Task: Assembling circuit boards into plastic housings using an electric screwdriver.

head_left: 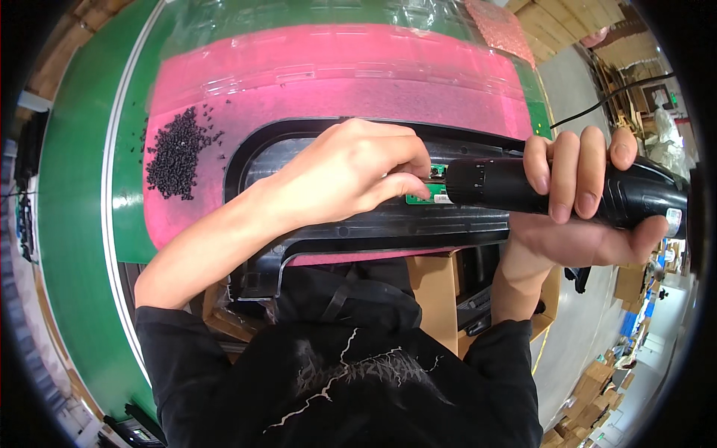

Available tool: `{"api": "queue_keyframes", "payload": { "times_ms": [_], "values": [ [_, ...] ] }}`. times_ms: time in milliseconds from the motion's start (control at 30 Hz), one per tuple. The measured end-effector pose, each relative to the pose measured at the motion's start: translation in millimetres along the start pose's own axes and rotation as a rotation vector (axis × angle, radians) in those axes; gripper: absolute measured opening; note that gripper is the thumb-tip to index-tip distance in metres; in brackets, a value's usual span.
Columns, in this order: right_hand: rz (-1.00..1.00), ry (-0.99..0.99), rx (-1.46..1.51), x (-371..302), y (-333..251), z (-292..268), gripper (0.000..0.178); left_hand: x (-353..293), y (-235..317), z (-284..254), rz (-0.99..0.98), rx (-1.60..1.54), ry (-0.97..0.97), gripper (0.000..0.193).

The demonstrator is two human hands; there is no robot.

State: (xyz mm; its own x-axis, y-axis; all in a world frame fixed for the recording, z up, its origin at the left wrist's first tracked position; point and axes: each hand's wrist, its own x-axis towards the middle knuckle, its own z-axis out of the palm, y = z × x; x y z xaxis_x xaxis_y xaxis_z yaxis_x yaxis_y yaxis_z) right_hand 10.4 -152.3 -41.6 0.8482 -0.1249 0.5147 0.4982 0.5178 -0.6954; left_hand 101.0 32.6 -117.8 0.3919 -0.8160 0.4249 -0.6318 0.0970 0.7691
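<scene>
Pink foam sheet (336, 82), green bench (75, 224), stacked cartons (567, 22)

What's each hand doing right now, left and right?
Left hand: fingers pinched at the green circuit board.
Right hand: closed around the black electric screwdriver.

Workshop surroundings: green worktop, grey floor.
Green worktop (82, 224) spans left and far. Grey floor (575, 97) lies right, with stacked cardboard boxes (590, 377) near right and wooden pallets (567, 22) far right.
</scene>
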Motion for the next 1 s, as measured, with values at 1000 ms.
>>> {"api": "queue_keyframes", "payload": {
  "times_ms": [1000],
  "values": [
    [0.251, 0.068, -0.513, -24, 33, 17, 0.065, -2, -1, 1, -0.197, 0.155, -0.035, 0.014]
  ]
}}
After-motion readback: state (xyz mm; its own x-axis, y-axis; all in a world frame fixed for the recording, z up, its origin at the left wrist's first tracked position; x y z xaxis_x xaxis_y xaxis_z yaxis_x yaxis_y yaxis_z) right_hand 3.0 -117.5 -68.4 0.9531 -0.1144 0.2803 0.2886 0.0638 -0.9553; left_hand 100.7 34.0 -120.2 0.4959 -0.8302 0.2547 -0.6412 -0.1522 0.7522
